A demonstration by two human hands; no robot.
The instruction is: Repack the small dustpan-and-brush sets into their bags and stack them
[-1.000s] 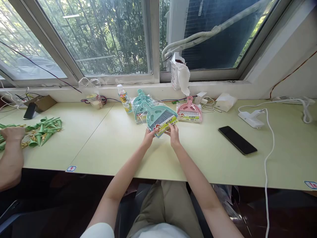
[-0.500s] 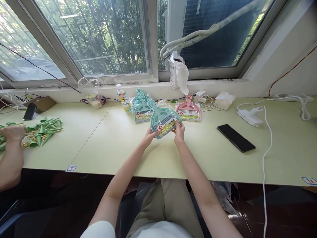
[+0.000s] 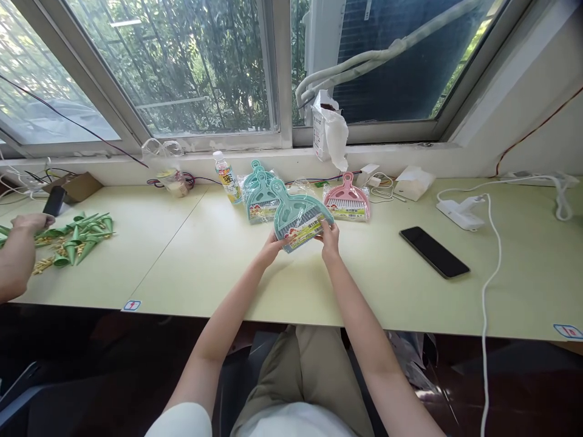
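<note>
Between my two hands is a teal dustpan and brush set (image 3: 301,212) in clear wrapping, tilted with its handle pointing up and left. My left hand (image 3: 272,247) grips its lower left corner. On its lower right edge, my right hand (image 3: 328,238) is closed with the thumb on the printed label. Behind it lie more wrapped teal dustpan sets (image 3: 260,193), partly overlapped by the one I hold. A pink dustpan set (image 3: 347,199) in clear wrapping lies to the right of them.
A drink bottle (image 3: 226,177) stands behind at left. To the right are a black phone (image 3: 433,252), a white charger (image 3: 461,213) and its cable. At far left, another person's hand (image 3: 31,223) is over green cones (image 3: 75,240).
The dustpan set stays in both my hands, almost unmoved. At far left, the other person's hand has shifted up and forward over the green cones.
</note>
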